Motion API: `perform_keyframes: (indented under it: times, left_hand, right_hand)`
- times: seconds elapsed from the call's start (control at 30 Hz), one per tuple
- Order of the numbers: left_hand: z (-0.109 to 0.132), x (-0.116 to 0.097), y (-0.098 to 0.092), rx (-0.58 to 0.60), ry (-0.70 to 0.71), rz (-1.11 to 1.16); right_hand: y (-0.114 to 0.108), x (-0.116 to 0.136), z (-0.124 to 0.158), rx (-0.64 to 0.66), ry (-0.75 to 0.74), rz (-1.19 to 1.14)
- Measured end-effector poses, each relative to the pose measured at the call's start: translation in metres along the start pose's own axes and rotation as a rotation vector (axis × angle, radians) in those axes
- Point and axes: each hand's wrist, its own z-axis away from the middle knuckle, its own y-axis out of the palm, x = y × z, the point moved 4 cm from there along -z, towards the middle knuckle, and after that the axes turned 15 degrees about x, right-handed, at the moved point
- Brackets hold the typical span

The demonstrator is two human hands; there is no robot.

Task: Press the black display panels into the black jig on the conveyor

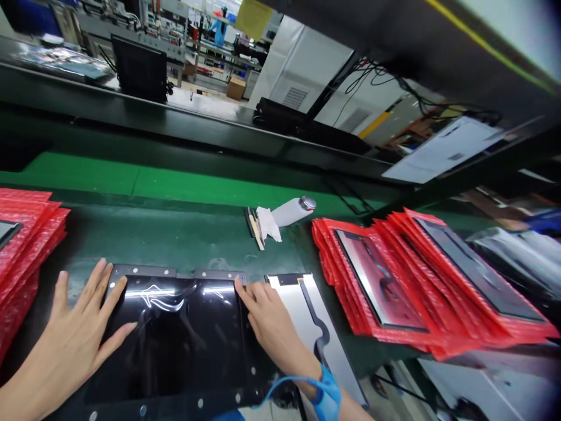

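Note:
A glossy black display panel in a dark frame with screw tabs lies flat on the green bench in front of me. My left hand rests open on its left edge, fingers spread flat. My right hand lies on the panel's upper right corner, fingers together and pressed down, holding nothing I can see. A blue wrist strap with a cord circles my right wrist. Just right of that hand lies a silver panel back with a dark flex cable.
Stacks of panels in red bubble bags fan out at right; more red bags pile at left. A white bottle, a crumpled wipe and thin sticks lie mid-bench. A black conveyor rail and a monitor stand behind.

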Motion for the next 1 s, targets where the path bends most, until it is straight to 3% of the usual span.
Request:
perform_keyframes:
  times: [0.2, 0.37, 0.47, 0.57, 0.67, 0.77, 0.87, 1.0]
  left_hand:
    - [0.0, 0.008, 0.015, -0.019, -0.004, 0.06]
    - [-0.006, 0.017, 0.013, 0.001, 0.048, 0.022]
    - [-0.002, 0.015, 0.008, 0.018, 0.022, 0.019]
    - [0.014, 0.013, 0.006, 0.055, 0.011, 0.069]
    - [0.037, 0.016, 0.007, 0.186, 0.052, 0.19]
    - [0.054, 0.024, 0.009, 0.309, 0.119, 0.281]
    - [0.057, 0.032, 0.009, 0.296, 0.132, 0.333]
    - [0.055, 0.033, 0.015, 0.269, 0.108, 0.347]
  right_hand:
    - [0.014, 0.002, -0.002, -0.07, -0.022, 0.063]
    - [0.021, 0.015, -0.009, -0.124, 0.043, -0.042]
    - [0.013, 0.026, -0.002, -0.095, -0.011, -0.147]
    - [0.004, 0.027, 0.023, -0.062, -0.075, -0.4]
    - [0.01, 0.018, 0.058, 0.028, 0.048, -0.712]
    - [0.025, 0.017, 0.079, 0.16, 0.175, -0.88]
    - [0.03, 0.019, 0.076, 0.246, 0.255, -0.882]
    - [0.019, 0.02, 0.055, 0.421, 0.274, -0.786]
